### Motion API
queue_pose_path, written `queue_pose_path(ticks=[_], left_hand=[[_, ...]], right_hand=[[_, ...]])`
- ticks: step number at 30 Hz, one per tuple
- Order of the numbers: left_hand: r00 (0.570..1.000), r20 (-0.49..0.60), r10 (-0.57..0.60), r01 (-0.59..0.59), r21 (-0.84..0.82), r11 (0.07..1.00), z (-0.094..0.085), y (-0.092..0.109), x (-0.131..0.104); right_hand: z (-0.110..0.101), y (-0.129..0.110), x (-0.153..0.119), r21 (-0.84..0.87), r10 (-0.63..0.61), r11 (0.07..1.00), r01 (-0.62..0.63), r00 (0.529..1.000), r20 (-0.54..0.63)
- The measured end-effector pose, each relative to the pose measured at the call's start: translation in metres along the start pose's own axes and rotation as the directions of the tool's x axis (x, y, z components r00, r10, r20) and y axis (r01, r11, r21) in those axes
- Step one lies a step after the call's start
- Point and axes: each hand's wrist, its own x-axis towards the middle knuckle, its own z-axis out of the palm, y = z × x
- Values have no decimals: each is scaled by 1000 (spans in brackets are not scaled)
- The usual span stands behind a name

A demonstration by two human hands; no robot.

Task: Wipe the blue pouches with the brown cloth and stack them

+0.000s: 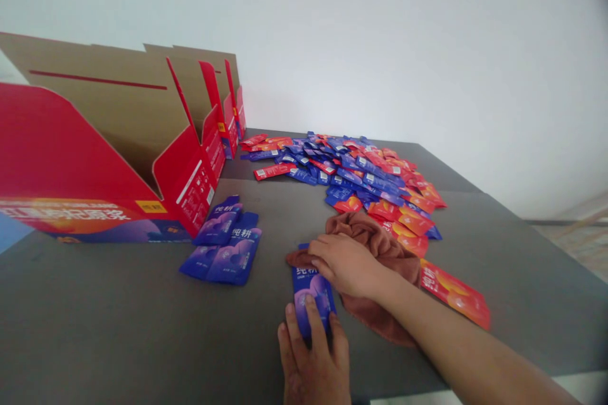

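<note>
A blue pouch [314,294] with purple round shapes lies flat on the grey table [142,323]. My left hand [313,354] rests on its lower part with the fingers spread. At the pouch's top edge, my right hand [344,262] has its fingers closed on a brown cloth [380,323], pressing a fold of it against the pouch. The rest of the cloth is bunched beneath and behind my right hand and forearm. Right of the cloth lies a red pouch [456,294], partly covered by it.
Several blue pouches [232,256] overlap left of my hands. Open red cardboard boxes [85,158] stand in a row at the left. A large pile of red and blue pouches [351,168] spreads over the table's back, before a white wall.
</note>
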Motion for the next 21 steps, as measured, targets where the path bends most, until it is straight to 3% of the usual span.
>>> queue_pose_path(ticks=[4, 8, 11, 13, 17, 21], left_hand=[[1000, 4, 6, -6, 0, 1000, -1, 0, 0], [1000, -21, -5, 5, -4, 1000, 1, 1, -1], [1000, -15, -16, 15, -26, 1000, 2, 1, -1], [1000, -3, -10, 10, -31, 999, 2, 1, -1], [1000, -27, 6, -7, -25, 1000, 0, -1, 0], [999, -31, 12, -13, -20, 1000, -1, -1, 0]], right_hand=[[-3, 6, -2, 2, 10, 1000, -10, 999, -42], [-7, -4, -11, 77, -99, 991, 109, 987, -123], [-7, -15, -14, 125, -272, 953, 276, 961, -51], [-6, -19, -12, 126, -309, 944, 305, 951, 10], [-2, -12, -6, 70, -141, 988, 140, 990, 17], [0, 1, -2, 23, 6, 1000, -6, 1000, 8]])
